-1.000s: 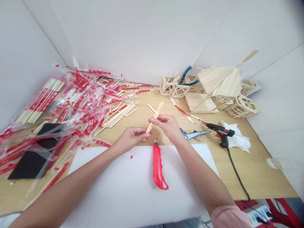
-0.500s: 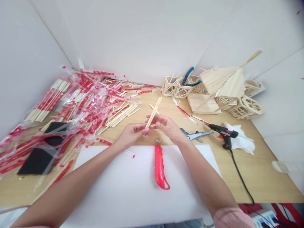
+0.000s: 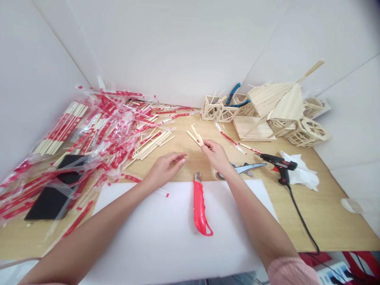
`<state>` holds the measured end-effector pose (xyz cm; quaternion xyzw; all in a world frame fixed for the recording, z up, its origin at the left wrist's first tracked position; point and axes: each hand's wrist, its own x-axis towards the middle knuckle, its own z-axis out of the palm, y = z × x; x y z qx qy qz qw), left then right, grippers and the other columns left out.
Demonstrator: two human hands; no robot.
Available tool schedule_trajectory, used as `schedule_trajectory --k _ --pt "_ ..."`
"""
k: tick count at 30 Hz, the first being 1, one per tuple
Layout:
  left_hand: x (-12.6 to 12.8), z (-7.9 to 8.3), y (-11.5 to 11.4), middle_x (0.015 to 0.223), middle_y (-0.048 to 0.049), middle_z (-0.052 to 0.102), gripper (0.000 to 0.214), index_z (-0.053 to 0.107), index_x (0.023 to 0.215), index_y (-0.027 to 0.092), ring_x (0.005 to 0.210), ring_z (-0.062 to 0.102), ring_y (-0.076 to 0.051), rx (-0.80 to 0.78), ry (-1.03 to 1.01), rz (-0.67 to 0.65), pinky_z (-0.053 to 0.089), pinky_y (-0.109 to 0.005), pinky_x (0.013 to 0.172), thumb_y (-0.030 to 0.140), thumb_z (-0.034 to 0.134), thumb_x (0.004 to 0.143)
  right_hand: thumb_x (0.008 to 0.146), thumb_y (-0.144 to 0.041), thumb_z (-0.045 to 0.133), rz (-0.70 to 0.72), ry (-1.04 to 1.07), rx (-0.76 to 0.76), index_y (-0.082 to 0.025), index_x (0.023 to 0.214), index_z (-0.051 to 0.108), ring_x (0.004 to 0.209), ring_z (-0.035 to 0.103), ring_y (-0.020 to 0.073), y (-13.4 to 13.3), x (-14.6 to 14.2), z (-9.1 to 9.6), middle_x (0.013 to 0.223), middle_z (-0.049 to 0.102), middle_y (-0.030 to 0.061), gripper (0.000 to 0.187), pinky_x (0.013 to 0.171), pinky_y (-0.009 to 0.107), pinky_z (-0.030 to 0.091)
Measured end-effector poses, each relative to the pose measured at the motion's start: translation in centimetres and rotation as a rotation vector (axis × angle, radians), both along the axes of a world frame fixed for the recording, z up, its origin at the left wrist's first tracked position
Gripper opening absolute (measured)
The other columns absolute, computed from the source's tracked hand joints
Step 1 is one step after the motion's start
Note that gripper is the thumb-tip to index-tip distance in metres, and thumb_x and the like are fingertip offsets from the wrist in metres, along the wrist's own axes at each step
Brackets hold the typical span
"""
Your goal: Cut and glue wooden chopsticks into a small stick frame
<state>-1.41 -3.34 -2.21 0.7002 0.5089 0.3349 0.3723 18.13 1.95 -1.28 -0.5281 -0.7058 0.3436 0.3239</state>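
Observation:
My right hand (image 3: 216, 156) is closed on a pair of thin wooden chopsticks (image 3: 197, 133), which stick out past its fingertips toward the back of the table. A short loose wooden stick (image 3: 191, 136) lies right beside them. With its fingers stretched out and nothing in them, my left hand (image 3: 166, 168) hovers over the wood to the left. Between my arms a red utility knife (image 3: 200, 208) rests on a white sheet (image 3: 148, 237). Several bare chopsticks (image 3: 156, 145) lie in a loose bundle beyond my left hand.
Red-printed plastic wrappers (image 3: 113, 126) cover the left side, partly over a black phone (image 3: 49, 202). Blue-handled pliers (image 3: 234, 99) lean on stick frames beside a wooden stick model (image 3: 276, 103). Pruning shears (image 3: 243, 169) and a corded glue gun (image 3: 282, 164) lie at right.
My left hand has let go of the chopsticks and drawn back left. My right hand now holds them alone, a little further right, with the sticks tilted the other way.

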Motion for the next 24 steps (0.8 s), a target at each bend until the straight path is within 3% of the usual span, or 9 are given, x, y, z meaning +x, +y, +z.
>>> schedule_trajectory --k 3,6,10,15,18,21,24 --pt "-0.8 -0.7 0.5 0.103 -0.007 0.064 0.031 0.062 0.103 0.018 0.095 0.057 -0.018 0.144 0.152 0.071 0.043 -0.029 0.086 0.033 0.04 0.088 0.083 -0.019 0.042 0.128 -0.389 0.081 -0.015 0.09 0.066 0.075 0.052 0.0184 0.1 0.4 -0.6 0.078 0.06 0.0068 0.026 0.069 0.027 0.035" --pt "-2.3 -1.1 1.4 0.098 -0.0088 0.062 0.028 0.062 0.099 0.017 0.094 0.056 -0.021 0.228 0.396 0.178 0.042 -0.033 0.085 0.03 0.04 0.087 0.086 -0.017 0.039 0.159 -0.606 0.17 -0.014 0.109 0.06 0.084 0.05 0.0213 -0.1 0.0 -1.5 0.087 0.06 0.0109 0.031 0.074 0.029 0.034" --pt "-4.5 -1.6 2.8 0.098 -0.0113 0.059 0.028 0.061 0.099 0.016 0.096 0.054 -0.025 0.234 0.691 0.338 0.042 -0.037 0.084 0.029 0.041 0.085 0.088 -0.014 0.036 0.108 -0.744 0.271 -0.018 0.126 0.048 0.094 0.046 0.0236 -0.4 -0.7 -2.8 0.105 0.057 0.0121 0.04 0.079 0.032 0.032" --pt "-5.1 -2.2 3.5 0.104 -0.0111 0.057 0.03 0.059 0.106 0.016 0.1 0.053 -0.024 0.262 0.751 0.358 0.042 -0.037 0.087 0.025 0.038 0.086 0.088 -0.012 0.035 0.034 -0.802 0.396 -0.013 0.13 0.042 0.108 0.038 0.0262 -0.5 -1.4 -3.8 0.118 0.052 0.0147 0.042 0.086 0.037 0.029" --pt "-4.8 -0.8 3.0 0.107 -0.0104 0.057 0.031 0.058 0.107 0.016 0.1 0.054 -0.022 0.292 0.742 0.346 0.042 -0.034 0.087 0.023 0.036 0.086 0.088 -0.012 0.036 0.019 -0.787 0.449 -0.012 0.13 0.042 0.112 0.034 0.0271 -0.5 -1.7 -3.9 0.119 0.051 0.0152 0.042 0.089 0.039 0.026" --pt "-5.7 2.4 1.4 0.109 -0.0095 0.057 0.031 0.058 0.106 0.018 0.1 0.055 -0.022 0.271 0.805 0.425 0.042 -0.034 0.087 0.021 0.035 0.086 0.087 -0.013 0.037 0.017 -0.747 0.487 -0.014 0.126 0.046 0.113 0.032 0.0274 -0.6 -1.8 -3.7 0.119 0.052 0.0143 0.04 0.091 0.041 0.024" --pt "-8.5 5.5 -1.5 0.107 -0.0108 0.058 0.03 0.059 0.105 0.02 0.099 0.056 -0.027 0.083 0.993 0.591 0.044 -0.038 0.082 0.022 0.038 0.083 0.086 -0.014 0.038 0.031 -0.703 0.506 -0.014 0.123 0.048 0.115 0.031 0.0274 -0.8 -1.9 -3.6 0.119 0.052 0.014 0.039 0.093 0.041 0.022"
